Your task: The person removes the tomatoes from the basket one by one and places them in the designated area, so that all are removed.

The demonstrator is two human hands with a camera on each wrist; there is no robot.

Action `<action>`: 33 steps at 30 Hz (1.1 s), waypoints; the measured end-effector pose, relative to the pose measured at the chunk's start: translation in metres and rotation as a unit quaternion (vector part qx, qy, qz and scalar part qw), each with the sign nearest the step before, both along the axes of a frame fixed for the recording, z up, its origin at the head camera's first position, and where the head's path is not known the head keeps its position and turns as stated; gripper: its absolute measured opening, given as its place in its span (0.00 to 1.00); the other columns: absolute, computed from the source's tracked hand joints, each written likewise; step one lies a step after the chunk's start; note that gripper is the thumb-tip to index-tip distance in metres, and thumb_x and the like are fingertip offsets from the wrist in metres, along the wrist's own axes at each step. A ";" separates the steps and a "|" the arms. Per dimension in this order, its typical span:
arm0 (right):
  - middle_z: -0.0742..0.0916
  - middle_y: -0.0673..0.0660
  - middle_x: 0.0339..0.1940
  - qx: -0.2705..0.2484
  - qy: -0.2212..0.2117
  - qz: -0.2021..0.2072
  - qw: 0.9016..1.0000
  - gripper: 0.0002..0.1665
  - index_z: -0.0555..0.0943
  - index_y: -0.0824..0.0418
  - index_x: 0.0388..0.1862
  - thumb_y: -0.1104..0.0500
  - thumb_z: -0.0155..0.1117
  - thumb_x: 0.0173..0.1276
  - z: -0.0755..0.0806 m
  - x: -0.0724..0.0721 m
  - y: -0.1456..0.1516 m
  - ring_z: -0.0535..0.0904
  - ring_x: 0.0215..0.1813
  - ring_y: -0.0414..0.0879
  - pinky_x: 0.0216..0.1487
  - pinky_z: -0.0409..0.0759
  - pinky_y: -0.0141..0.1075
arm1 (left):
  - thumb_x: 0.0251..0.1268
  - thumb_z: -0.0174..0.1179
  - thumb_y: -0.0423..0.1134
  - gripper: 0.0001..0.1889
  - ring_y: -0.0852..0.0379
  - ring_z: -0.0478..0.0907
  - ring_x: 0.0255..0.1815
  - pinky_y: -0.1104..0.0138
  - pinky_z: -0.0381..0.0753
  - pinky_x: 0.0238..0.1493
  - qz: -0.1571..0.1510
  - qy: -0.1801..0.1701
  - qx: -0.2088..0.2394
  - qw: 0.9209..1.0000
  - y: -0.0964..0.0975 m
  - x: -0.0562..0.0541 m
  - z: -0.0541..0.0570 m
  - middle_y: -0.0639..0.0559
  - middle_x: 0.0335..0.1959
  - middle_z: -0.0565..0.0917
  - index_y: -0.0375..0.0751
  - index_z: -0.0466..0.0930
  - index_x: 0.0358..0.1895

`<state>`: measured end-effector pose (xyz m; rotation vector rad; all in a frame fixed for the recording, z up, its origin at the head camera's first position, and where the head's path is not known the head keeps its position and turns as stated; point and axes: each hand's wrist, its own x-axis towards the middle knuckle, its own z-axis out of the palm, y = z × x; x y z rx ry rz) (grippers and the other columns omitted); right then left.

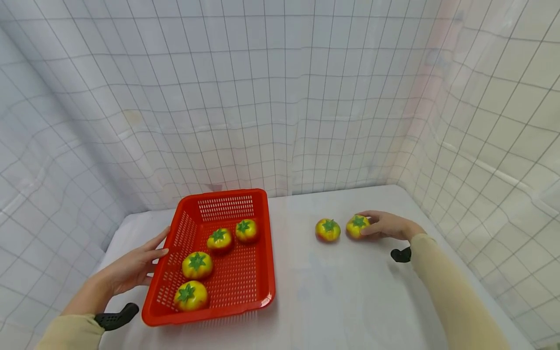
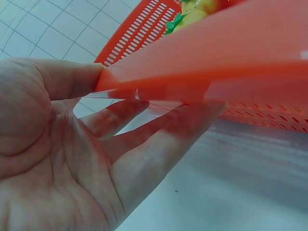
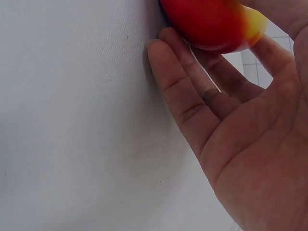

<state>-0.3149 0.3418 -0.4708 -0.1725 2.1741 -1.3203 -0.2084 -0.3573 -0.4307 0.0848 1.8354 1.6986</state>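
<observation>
A red plastic basket [image 1: 236, 272] with slotted walls stands on the left of the table, holding several yellow-red tomatoes with green star-shaped tops, one of them [image 1: 197, 265] near its left wall. My left hand [image 1: 131, 266] grips the basket's left rim, thumb on top and fingers beneath, as the left wrist view shows. On the right side, my right hand [image 1: 387, 226] holds another tomato [image 1: 356, 226] between thumb and fingers. In the right wrist view this tomato [image 3: 211, 24] shows its red underside. A further tomato [image 1: 327, 230] lies just left of it, apart from the hand.
The white table [image 1: 332, 301] extends between the basket and the right arm. White grid-patterned curtains [image 1: 284, 97] hang behind the table and along both sides. Each wrist carries a black strap mount [image 1: 117, 317].
</observation>
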 end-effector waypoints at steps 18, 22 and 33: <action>0.61 0.72 0.78 -0.014 -0.017 -0.001 1.000 0.49 0.58 0.58 0.83 0.56 0.72 0.69 0.000 -0.003 0.002 0.76 0.63 0.55 0.62 0.80 0.46 | 0.86 0.43 0.47 0.39 0.43 0.81 0.59 0.42 0.81 0.54 0.012 0.004 -0.012 1.000 0.002 -0.001 0.002 0.35 0.77 0.58 0.65 0.24 0.82; 0.61 0.73 0.77 -0.009 -0.018 0.006 1.000 0.50 0.56 0.58 0.83 0.55 0.71 0.69 0.002 -0.001 0.003 0.77 0.63 0.55 0.63 0.80 0.46 | 0.85 0.43 0.48 0.39 0.43 0.81 0.59 0.42 0.81 0.54 0.018 0.001 -0.016 1.000 0.003 -0.001 0.002 0.33 0.78 0.55 0.65 0.24 0.82; 0.62 0.73 0.78 0.007 -0.016 0.009 1.000 0.53 0.52 0.58 0.84 0.55 0.71 0.69 0.009 0.006 0.012 0.80 0.61 0.56 0.65 0.77 0.48 | 0.85 0.44 0.47 0.39 0.43 0.81 0.59 0.42 0.81 0.54 0.024 0.000 -0.014 1.000 0.002 0.001 0.002 0.43 0.74 0.65 0.65 0.25 0.82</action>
